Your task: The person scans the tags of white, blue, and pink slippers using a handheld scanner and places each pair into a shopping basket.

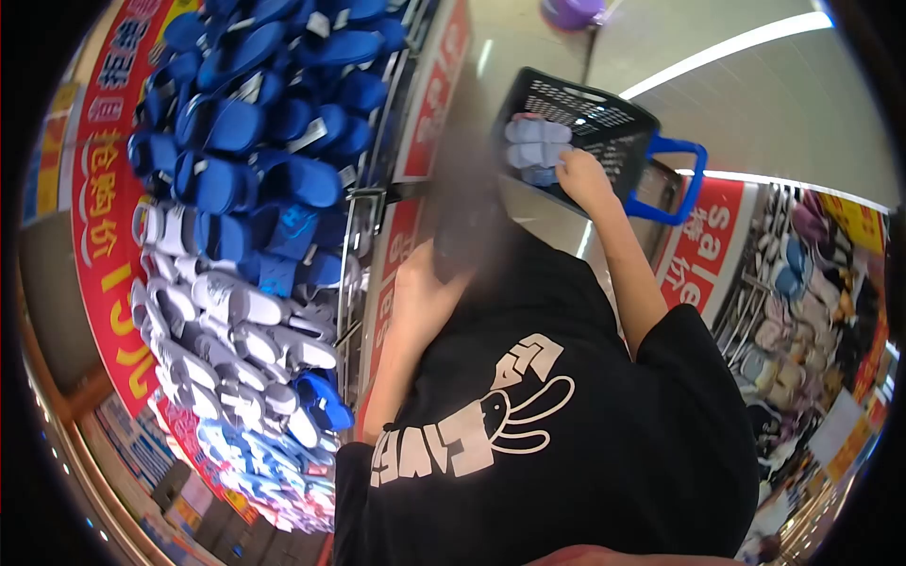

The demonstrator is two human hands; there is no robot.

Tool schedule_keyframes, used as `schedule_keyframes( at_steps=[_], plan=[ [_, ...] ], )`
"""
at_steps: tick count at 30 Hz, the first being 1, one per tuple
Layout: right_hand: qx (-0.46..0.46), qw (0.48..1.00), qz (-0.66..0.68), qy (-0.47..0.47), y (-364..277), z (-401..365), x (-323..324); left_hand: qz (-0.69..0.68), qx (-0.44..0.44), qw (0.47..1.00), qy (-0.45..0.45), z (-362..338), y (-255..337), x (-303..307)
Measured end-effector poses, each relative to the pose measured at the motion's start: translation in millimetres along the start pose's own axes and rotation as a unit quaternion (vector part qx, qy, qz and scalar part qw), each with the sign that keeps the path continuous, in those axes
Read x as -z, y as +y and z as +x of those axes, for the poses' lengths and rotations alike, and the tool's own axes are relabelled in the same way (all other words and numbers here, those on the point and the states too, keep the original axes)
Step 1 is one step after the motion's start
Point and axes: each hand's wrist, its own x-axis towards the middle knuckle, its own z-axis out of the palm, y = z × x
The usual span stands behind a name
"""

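My left hand (425, 291) is closed around the lower end of a long dark object (469, 193), so smeared by motion that its kind cannot be made out. Inside a black shopping basket (634, 121) lies a pair of pale lavender-grey slippers (538, 141). My right hand (585, 177) reaches over the basket's near side, its bent fingers closed at the edge of these slippers. Beneath them, a bit of a darker blue item (540, 176) shows. The basket's blue handle (700, 179) stands out at the right.
On my left, a rack holds many blue slippers (236, 127) and grey-and-white slippers (236, 297), beside a red sale banner (102, 198). More footwear (788, 292) hangs at the right behind a red sale sign (706, 241). A purple object (573, 11) is on the floor ahead.
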Motion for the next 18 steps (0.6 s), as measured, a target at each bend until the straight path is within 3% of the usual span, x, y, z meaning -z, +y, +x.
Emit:
schedule_keyframes(
  at_steps=[5, 7, 9, 13, 15, 16, 17, 18],
  plan=[
    [-0.117, 0.987, -0.071, 0.085, 115, -82, 35, -0.015, 0.005, 0.996, -0.085, -3, 11, -54],
    [-0.163, 0.982, -0.076, 0.058, 139, -98, 53, 0.002, -0.035, 0.995, -0.096, -7, 18, -74],
    [-0.247, 0.945, -0.151, 0.154, 163, -109, 63, 0.009, -0.044, 0.993, -0.108, -12, 26, -96],
    [-0.257, 0.935, -0.141, 0.201, 221, -115, 75, 0.019, -0.045, 0.991, -0.126, -28, 45, -147],
    [-0.279, 0.950, 0.025, 0.139, 290, -103, 61, -0.008, -0.021, 0.995, -0.100, -34, 58, -180],
    [-0.395, 0.865, 0.307, 0.026, 290, -95, 83, -0.008, 0.001, 0.995, -0.097, -42, 70, -194],
    [-0.386, 0.875, 0.293, 0.004, 300, -90, 91, -0.009, 0.027, 0.995, -0.101, -53, 77, -210],
    [-0.340, 0.800, 0.493, -0.024, 312, -84, 95, -0.047, 0.041, 0.995, -0.083, -64, 78, -230]
  ],
)
